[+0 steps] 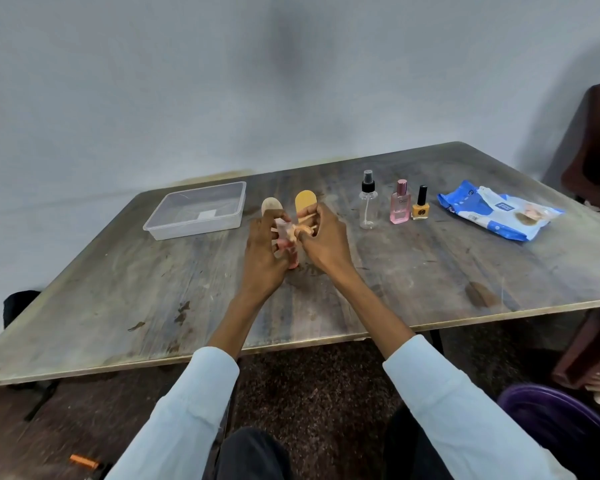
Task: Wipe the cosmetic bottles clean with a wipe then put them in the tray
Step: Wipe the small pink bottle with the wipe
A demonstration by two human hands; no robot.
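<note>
A: Hands?
B: Left hand (pixel 262 252) grips pink translucent bottle (pixel 291 259) above the wooden table (pixel 118 289); right hand (pixel 323 242) pinches crumpled wipe (pixel 297 231) against it.
A: Tray?
B: Clear plastic tray (pixel 196 211), far left.

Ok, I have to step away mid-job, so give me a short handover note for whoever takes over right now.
Hands: the left hand grips a pink bottle standing on the table; the right hand pinches its top end. No wipe visible in either hand.
Things: the tray sits far left, no bottles in it. The clear spray bottle, pink perfume bottle and yellow nail polish stand in a row on the right, beside the wipes pack. Two rounded caps, beige and yellow, show behind the hands.
Done: nothing trayed.
Left: wipe every bottle, then tray each.
</note>
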